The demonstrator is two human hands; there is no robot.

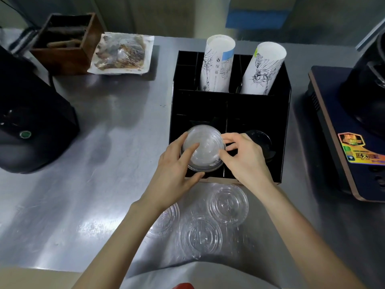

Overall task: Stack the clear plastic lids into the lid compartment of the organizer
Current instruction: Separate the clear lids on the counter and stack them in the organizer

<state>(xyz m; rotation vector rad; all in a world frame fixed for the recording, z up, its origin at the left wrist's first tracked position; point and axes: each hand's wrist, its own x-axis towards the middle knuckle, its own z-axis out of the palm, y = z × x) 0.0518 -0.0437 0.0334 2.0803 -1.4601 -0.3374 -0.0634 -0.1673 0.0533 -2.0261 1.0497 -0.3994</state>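
Hands, left (177, 161) and right (242, 157), grip lid stack (203, 148) by opposite rims, keeping it level over the organizer (285, 122) compartment.

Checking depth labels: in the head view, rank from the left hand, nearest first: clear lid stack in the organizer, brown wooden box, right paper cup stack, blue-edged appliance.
1. Clear lid stack: under the left hand, front-left compartment.
2. Right paper cup stack: back right of the organizer.
3. Brown wooden box: far back left.
4. Blue-edged appliance: far right; too close to call against the box.
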